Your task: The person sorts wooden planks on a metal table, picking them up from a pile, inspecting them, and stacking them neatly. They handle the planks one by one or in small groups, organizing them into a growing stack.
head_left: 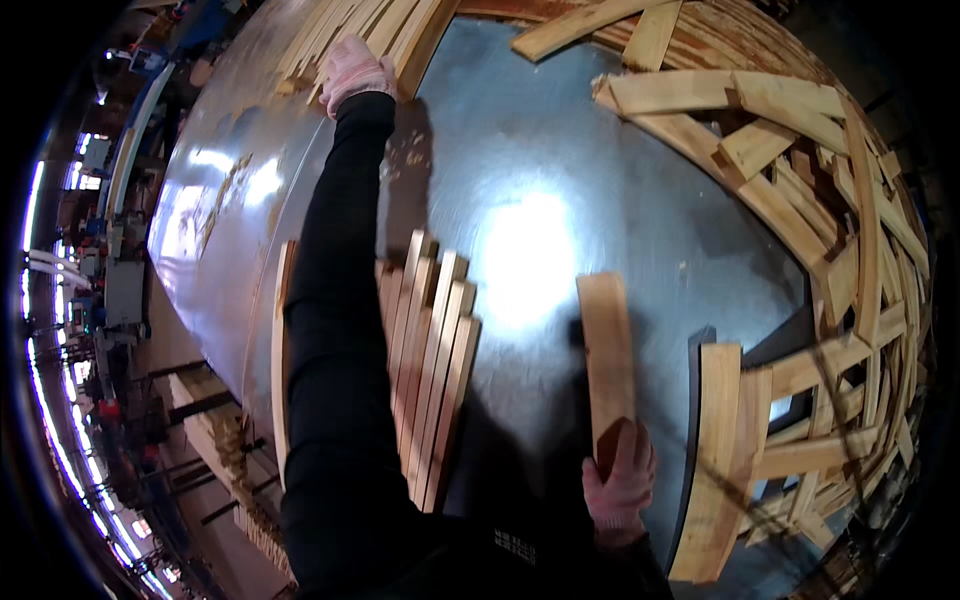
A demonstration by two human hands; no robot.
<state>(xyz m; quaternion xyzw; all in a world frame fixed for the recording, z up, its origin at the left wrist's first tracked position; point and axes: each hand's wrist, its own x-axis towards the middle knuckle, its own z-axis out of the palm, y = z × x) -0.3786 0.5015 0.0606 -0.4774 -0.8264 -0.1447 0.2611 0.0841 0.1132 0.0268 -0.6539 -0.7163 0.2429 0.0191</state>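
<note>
My left hand (355, 72), in a pinkish glove, reaches far out to the ends of a stack of wooden strips (400, 32) at the top. Its fingers curl over the strip ends and look closed on one, partly hidden by the hand itself. Low on the right, my right hand (620, 478), gloved too, grips the near end of a short flat wooden board (606, 345). That board points away from me over the metal table (510, 120). Between my arms lies a row of narrow wooden strips (440, 360), their far ends uneven and partly covered by my left sleeve.
A large tangled pile of boards (800, 170) runs along the right side. Two boards (715, 450) lie side by side right of my right hand. Another strip (283, 350) shows left of my left arm. Beyond the table's left edge stand stacked timber (215, 430) and machinery (125, 290).
</note>
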